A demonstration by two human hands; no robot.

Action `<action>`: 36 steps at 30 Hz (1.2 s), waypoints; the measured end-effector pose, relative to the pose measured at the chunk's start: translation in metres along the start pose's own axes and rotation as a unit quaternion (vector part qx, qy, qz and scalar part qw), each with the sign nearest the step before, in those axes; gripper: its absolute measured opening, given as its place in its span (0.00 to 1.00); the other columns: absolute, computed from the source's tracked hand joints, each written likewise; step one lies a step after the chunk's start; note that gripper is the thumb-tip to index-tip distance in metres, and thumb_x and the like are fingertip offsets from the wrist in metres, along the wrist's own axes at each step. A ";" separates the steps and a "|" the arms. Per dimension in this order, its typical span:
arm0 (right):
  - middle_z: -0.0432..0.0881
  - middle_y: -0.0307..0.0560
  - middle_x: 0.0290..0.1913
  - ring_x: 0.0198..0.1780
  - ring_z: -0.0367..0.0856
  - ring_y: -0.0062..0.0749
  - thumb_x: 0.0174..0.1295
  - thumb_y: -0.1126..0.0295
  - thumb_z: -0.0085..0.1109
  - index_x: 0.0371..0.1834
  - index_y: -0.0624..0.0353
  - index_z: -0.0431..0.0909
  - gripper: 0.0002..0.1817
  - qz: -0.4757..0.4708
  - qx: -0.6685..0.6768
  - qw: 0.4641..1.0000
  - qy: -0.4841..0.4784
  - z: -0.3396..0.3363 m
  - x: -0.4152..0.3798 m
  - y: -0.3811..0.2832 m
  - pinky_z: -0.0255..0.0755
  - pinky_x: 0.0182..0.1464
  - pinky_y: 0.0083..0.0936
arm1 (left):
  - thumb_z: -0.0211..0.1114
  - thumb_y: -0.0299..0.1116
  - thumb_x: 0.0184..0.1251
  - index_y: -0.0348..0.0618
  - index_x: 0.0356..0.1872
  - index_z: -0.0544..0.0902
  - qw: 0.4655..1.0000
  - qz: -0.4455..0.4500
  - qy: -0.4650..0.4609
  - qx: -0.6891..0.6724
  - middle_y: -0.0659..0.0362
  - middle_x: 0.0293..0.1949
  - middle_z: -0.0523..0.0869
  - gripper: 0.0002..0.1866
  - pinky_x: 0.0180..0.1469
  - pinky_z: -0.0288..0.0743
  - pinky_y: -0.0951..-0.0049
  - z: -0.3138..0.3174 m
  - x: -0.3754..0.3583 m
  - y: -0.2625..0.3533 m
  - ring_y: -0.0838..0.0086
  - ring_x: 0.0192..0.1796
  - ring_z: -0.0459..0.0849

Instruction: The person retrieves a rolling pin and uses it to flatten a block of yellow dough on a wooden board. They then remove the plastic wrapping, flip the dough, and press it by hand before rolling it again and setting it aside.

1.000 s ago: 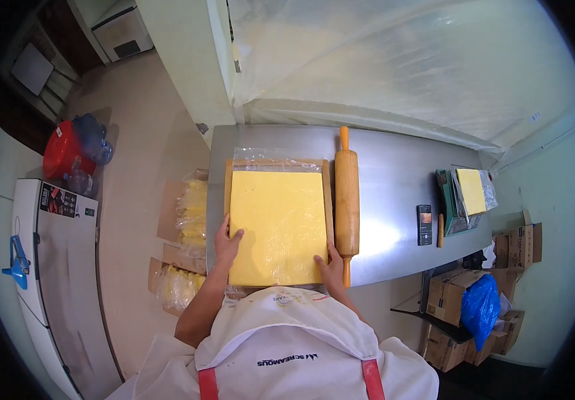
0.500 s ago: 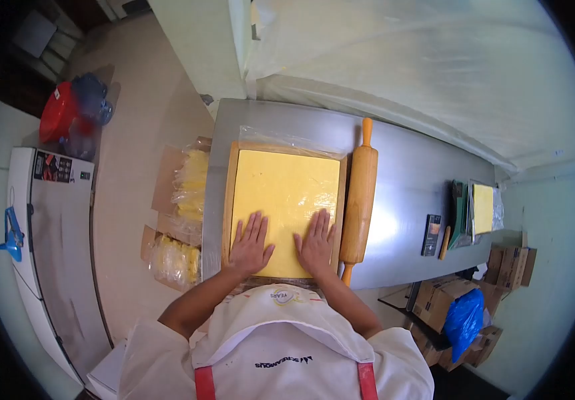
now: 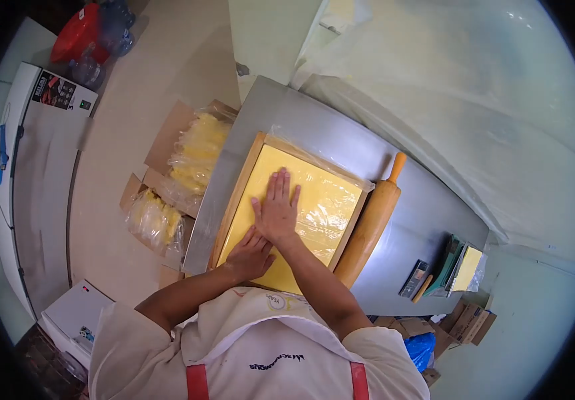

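2 hands (image 3: 278, 207) press the yellow slab (image 3: 327, 208).

The smooth yellow slab (image 3: 324, 190) lies flat inside a wooden frame (image 3: 239, 193)

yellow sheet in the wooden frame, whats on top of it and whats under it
The left hand and right hand lie on the yellow sheet, with shiny clear film over it. Its underside is covered; only the wooden frame shows alongside.

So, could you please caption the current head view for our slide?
Left hand and right hand on a yellow rectangular sheet beside a wooden rolling pin.
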State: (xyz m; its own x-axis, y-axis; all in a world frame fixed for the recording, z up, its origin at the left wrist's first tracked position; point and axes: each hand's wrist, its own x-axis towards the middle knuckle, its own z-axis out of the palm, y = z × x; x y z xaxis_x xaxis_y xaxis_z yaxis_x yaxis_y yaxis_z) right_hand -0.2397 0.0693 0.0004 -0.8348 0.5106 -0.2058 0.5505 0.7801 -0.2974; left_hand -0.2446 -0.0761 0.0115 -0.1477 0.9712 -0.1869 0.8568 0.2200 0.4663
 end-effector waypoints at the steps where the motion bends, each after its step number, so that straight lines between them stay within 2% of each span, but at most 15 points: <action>1: 0.43 0.64 0.80 0.82 0.37 0.50 0.72 0.46 0.38 0.76 0.74 0.47 0.43 -0.003 0.002 1.000 -0.002 0.003 0.002 -0.008 0.29 0.77 0.56 | 0.55 0.46 0.69 0.33 0.62 0.74 1.000 0.003 0.002 -0.001 0.44 0.63 0.74 0.29 0.74 0.53 0.53 0.001 0.000 -0.002 0.55 0.70 0.67; 6: 0.43 0.61 0.80 0.82 0.38 0.47 0.73 0.48 0.37 0.76 0.72 0.47 0.41 -0.093 0.020 0.995 -0.040 -0.004 -0.009 -0.023 0.30 0.77 0.56 | 0.56 0.43 0.68 0.34 0.58 0.77 0.999 0.033 0.036 -0.015 0.40 0.60 0.76 0.25 0.72 0.56 0.52 0.013 -0.007 -0.002 0.52 0.68 0.69; 8: 0.44 0.58 0.80 0.82 0.39 0.44 0.73 0.49 0.35 0.77 0.70 0.47 0.39 -0.156 0.020 0.983 -0.089 -0.010 -0.022 -0.019 0.31 0.77 0.56 | 0.55 0.44 0.69 0.33 0.58 0.77 0.999 0.010 -0.012 -0.044 0.39 0.59 0.76 0.26 0.71 0.56 0.51 0.013 -0.006 0.000 0.51 0.69 0.68; 9: 0.47 0.51 0.81 0.82 0.41 0.40 0.74 0.50 0.34 0.78 0.64 0.48 0.36 -0.216 0.016 0.972 -0.094 -0.011 -0.029 -0.014 0.33 0.78 0.53 | 0.54 0.45 0.69 0.33 0.58 0.77 0.998 -0.005 -0.035 -0.059 0.38 0.59 0.76 0.26 0.71 0.57 0.51 0.011 -0.005 0.000 0.51 0.69 0.67; 12: 0.48 0.47 0.81 0.81 0.43 0.37 0.75 0.52 0.34 0.78 0.61 0.49 0.35 -0.270 -0.010 0.953 -0.136 -0.004 -0.010 0.008 0.36 0.79 0.50 | 0.52 0.46 0.71 0.32 0.59 0.75 0.998 -0.018 -0.030 0.059 0.38 0.61 0.74 0.27 0.72 0.55 0.50 0.003 -0.004 0.005 0.52 0.71 0.64; 14: 0.49 0.45 0.81 0.81 0.47 0.35 0.75 0.53 0.35 0.79 0.59 0.48 0.34 -0.246 -0.036 0.962 -0.113 -0.020 0.015 0.015 0.41 0.78 0.48 | 0.50 0.48 0.71 0.31 0.68 0.65 1.000 -0.005 -0.001 0.009 0.41 0.69 0.66 0.33 0.75 0.49 0.51 0.009 -0.004 0.001 0.54 0.76 0.58; 17: 0.49 0.47 0.81 0.81 0.46 0.37 0.74 0.52 0.35 0.79 0.59 0.47 0.35 -0.235 -0.040 0.970 -0.046 -0.021 0.048 0.027 0.39 0.79 0.47 | 0.49 0.49 0.72 0.32 0.75 0.54 1.000 -0.007 0.015 0.009 0.44 0.76 0.56 0.39 0.78 0.43 0.51 0.010 -0.002 -0.001 0.56 0.79 0.51; 19: 0.48 0.50 0.80 0.81 0.45 0.39 0.74 0.50 0.35 0.79 0.61 0.46 0.36 -0.204 -0.054 0.977 -0.024 -0.022 0.060 0.027 0.39 0.79 0.47 | 0.50 0.49 0.71 0.33 0.75 0.55 0.999 -0.014 0.027 0.013 0.45 0.76 0.56 0.38 0.78 0.44 0.53 0.007 0.001 -0.002 0.58 0.79 0.52; 22: 0.45 0.55 0.80 0.81 0.43 0.43 0.74 0.48 0.34 0.78 0.64 0.45 0.39 -0.061 -0.044 0.997 0.004 -0.017 0.067 0.024 0.37 0.79 0.48 | 0.49 0.48 0.72 0.34 0.75 0.54 0.999 -0.015 0.028 0.015 0.46 0.77 0.54 0.38 0.78 0.44 0.53 0.005 -0.003 0.004 0.59 0.79 0.51; 25: 0.46 0.59 0.80 0.81 0.42 0.47 0.73 0.47 0.39 0.78 0.68 0.45 0.41 0.058 -0.035 0.992 0.103 -0.008 0.036 0.059 0.37 0.78 0.51 | 0.48 0.48 0.72 0.33 0.76 0.52 0.999 -0.029 0.033 0.009 0.46 0.78 0.52 0.39 0.79 0.40 0.53 0.006 -0.001 0.004 0.59 0.80 0.49; 30: 0.45 0.59 0.80 0.81 0.41 0.47 0.73 0.46 0.38 0.78 0.69 0.44 0.42 0.218 -0.023 0.968 0.123 -0.009 -0.048 0.123 0.34 0.77 0.55 | 0.47 0.49 0.72 0.32 0.76 0.50 0.997 -0.049 0.054 0.023 0.46 0.78 0.49 0.39 0.79 0.35 0.53 0.012 0.001 0.010 0.59 0.81 0.44; 33: 0.44 0.60 0.80 0.82 0.39 0.46 0.73 0.46 0.37 0.78 0.69 0.44 0.42 0.222 0.002 0.969 0.110 0.016 -0.063 0.099 0.33 0.77 0.57 | 0.47 0.49 0.72 0.32 0.76 0.50 0.995 -0.065 0.070 0.024 0.44 0.78 0.48 0.40 0.79 0.33 0.52 0.018 0.007 0.009 0.58 0.81 0.43; 34: 0.44 0.60 0.80 0.82 0.39 0.45 0.73 0.47 0.36 0.77 0.70 0.44 0.41 0.165 -0.006 0.981 0.101 0.022 -0.068 0.072 0.32 0.77 0.57 | 0.47 0.49 0.72 0.32 0.76 0.50 0.994 -0.070 0.074 0.027 0.44 0.78 0.48 0.40 0.79 0.33 0.52 0.018 0.009 0.009 0.58 0.81 0.43; 35: 0.47 0.59 0.80 0.81 0.41 0.45 0.74 0.49 0.34 0.78 0.68 0.46 0.39 0.132 0.006 0.991 0.029 0.012 -0.071 0.035 0.31 0.77 0.57 | 0.48 0.49 0.71 0.31 0.76 0.49 0.992 -0.079 0.042 0.089 0.44 0.78 0.48 0.41 0.79 0.33 0.52 0.012 0.013 0.008 0.57 0.81 0.42; 36: 0.51 0.58 0.79 0.81 0.43 0.45 0.74 0.48 0.33 0.77 0.66 0.50 0.37 0.063 0.145 0.987 0.010 0.015 -0.076 0.016 0.31 0.77 0.58 | 0.50 0.49 0.70 0.32 0.76 0.48 0.992 -0.067 0.019 0.107 0.44 0.78 0.47 0.42 0.79 0.32 0.52 0.008 0.015 0.005 0.56 0.81 0.41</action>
State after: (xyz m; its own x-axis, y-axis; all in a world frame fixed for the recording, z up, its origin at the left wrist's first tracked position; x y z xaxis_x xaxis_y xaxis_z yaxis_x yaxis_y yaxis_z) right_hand -0.1672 0.0371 -0.0021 -0.7585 0.6058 -0.2401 0.6262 0.5758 -0.5256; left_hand -0.2386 -0.0609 0.0043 -0.2822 0.9383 -0.1998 0.9128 0.3268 0.2451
